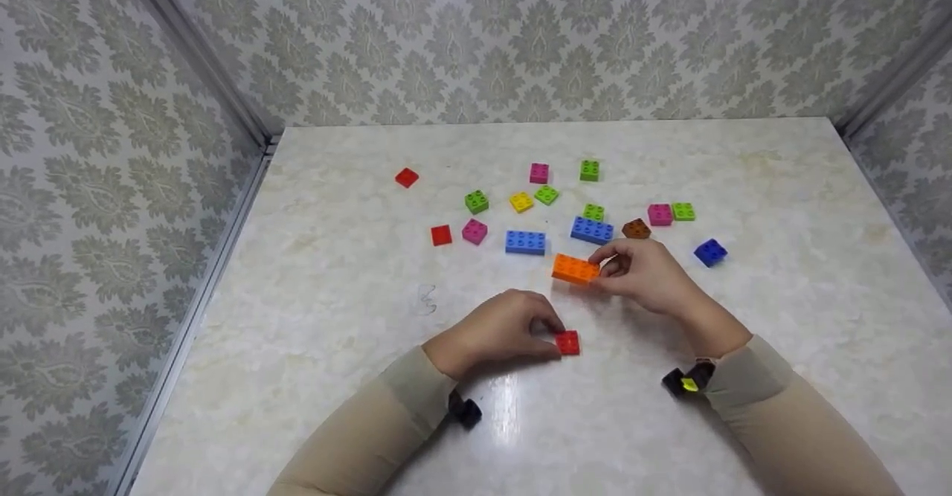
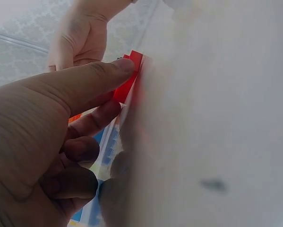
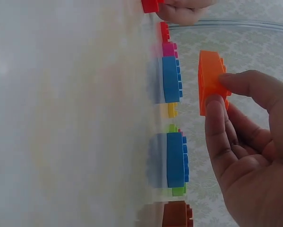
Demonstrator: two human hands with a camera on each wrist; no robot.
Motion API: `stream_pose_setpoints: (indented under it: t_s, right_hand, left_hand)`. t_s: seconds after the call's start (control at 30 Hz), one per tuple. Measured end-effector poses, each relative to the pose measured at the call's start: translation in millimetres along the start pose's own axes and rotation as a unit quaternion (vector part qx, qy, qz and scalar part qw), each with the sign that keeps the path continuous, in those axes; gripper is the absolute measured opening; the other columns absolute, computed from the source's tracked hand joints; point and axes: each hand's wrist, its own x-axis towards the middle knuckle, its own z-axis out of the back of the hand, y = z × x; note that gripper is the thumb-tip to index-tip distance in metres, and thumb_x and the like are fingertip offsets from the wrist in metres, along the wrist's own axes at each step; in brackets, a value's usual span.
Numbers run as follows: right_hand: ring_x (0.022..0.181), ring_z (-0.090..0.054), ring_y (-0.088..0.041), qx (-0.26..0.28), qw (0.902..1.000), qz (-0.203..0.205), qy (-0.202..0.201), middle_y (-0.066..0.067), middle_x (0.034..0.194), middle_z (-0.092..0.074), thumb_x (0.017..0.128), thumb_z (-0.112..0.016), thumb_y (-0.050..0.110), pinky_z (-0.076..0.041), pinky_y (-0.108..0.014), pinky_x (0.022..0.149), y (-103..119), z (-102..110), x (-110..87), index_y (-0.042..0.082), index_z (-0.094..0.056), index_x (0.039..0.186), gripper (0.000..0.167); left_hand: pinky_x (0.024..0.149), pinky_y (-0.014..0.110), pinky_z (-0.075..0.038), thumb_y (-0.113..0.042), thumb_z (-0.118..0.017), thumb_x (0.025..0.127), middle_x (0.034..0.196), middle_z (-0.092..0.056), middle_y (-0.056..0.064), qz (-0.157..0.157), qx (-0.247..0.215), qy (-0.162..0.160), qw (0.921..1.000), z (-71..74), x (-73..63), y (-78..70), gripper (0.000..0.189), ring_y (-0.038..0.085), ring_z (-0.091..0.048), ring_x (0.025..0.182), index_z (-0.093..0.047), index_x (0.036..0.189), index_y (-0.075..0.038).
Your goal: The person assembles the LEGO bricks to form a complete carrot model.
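Low on the table, my left hand [image 1: 509, 329] pinches a flat red toy brick [image 1: 567, 343] between thumb and fingers; the left wrist view shows the thumb lying along this red brick [image 2: 127, 78], close to the tabletop. Farther right, my right hand [image 1: 651, 277] holds a long orange brick [image 1: 574, 269] by its right end. In the right wrist view the orange brick [image 3: 210, 82] is lifted off the table, its studs facing up, with thumb and fingertips on its sides. Two light-blue bricks, one left [image 1: 525, 242] and one right [image 1: 592, 230], lie just beyond it.
Behind the hands lie several loose bricks: a brown one [image 1: 637, 229], a dark blue one [image 1: 711, 253], a pink one [image 1: 474, 231], a yellow one [image 1: 521, 201] and a red tile [image 1: 441, 235]. Patterned panels [image 1: 498, 42] border the marbled table [image 1: 312, 273] at the back and sides.
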Motion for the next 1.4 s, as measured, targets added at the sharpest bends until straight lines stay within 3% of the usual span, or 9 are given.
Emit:
stream_pose_setpoints:
  t_s: [0.3, 0.6, 0.87, 0.97, 1.2, 1.4]
  right_hand:
    - [0.099, -0.074, -0.023, -0.008, 0.9982, 0.031, 0.051, -0.012, 0.112, -0.078, 0.091, -0.096, 0.016, -0.062, -0.019, 0.086, 10.0, 12.7, -10.2, 0.008, -0.079, 0.116, 0.031]
    - [0.097, -0.075, -0.021, -0.038, 0.9864, 0.094, 0.129, -0.009, 0.115, -0.082, 0.092, -0.088, 0.006, -0.063, -0.021, 0.088, 12.1, 9.6, -15.6, 0.01, -0.083, 0.12, 0.029]
    - [0.089, -0.072, -0.015, -0.078, 0.9795, 0.09, 0.163, -0.004, 0.106, -0.081, 0.091, -0.09, 0.01, -0.061, -0.023, 0.082, 14.0, -2.4, -18.5, 0.012, -0.083, 0.116, 0.026]
    - [0.089, -0.072, -0.014, -0.083, 0.9789, 0.085, 0.166, -0.003, 0.106, -0.081, 0.09, -0.09, 0.008, -0.061, -0.023, 0.081, 14.0, -7.5, -18.4, 0.012, -0.083, 0.115, 0.026]
    - [0.089, -0.07, -0.014, -0.091, 0.9783, 0.076, 0.17, -0.004, 0.106, -0.08, 0.088, -0.089, 0.007, -0.06, -0.023, 0.083, 13.8, -15.5, -17.3, 0.011, -0.083, 0.114, 0.027]
    - [0.089, -0.07, -0.015, -0.11, 0.9755, 0.087, 0.169, -0.001, 0.103, -0.079, 0.087, -0.091, 0.009, -0.059, -0.024, 0.082, 15.3, -19.6, -17.5, 0.013, -0.084, 0.11, 0.025]
  left_hand:
    - [0.095, 0.029, -0.059, -0.03, -0.093, 0.096, 0.107, -0.085, -0.008, 0.018, -0.019, -0.021, 0.9995, 0.6, 0.3, 1.6, 0.026, 0.011, -0.069, 0.094, -0.089, 0.12, -0.02]
    - [0.088, 0.025, -0.055, -0.029, -0.096, 0.092, 0.105, -0.081, -0.009, 0.045, -0.056, -0.035, 0.9968, -1.9, 1.1, 2.6, 0.033, 0.012, -0.064, 0.091, -0.08, 0.119, -0.017]
    - [0.105, 0.033, -0.06, -0.028, -0.098, 0.09, 0.117, -0.082, -0.003, 0.075, -0.073, -0.032, 0.994, -1.6, 2.0, 1.7, 0.06, 0.013, -0.069, 0.101, -0.068, 0.142, -0.021]
    - [0.108, 0.034, -0.061, -0.029, -0.098, 0.091, 0.122, -0.081, -0.002, 0.084, -0.072, -0.021, 0.9936, -1.0, 2.3, 0.2, 0.062, 0.013, -0.069, 0.105, -0.067, 0.144, -0.023]
    - [0.109, 0.034, -0.06, -0.029, -0.098, 0.091, 0.128, -0.081, -0.002, 0.074, -0.038, -0.014, 0.9965, -1.0, 2.7, -1.5, 0.061, 0.014, -0.069, 0.107, -0.068, 0.145, -0.025]
    - [0.101, 0.031, -0.058, -0.027, -0.096, 0.092, 0.122, -0.082, -0.003, 0.031, -0.012, -0.024, 0.9992, -1.4, 0.8, 0.5, 0.049, 0.015, -0.066, 0.101, -0.075, 0.136, -0.02]
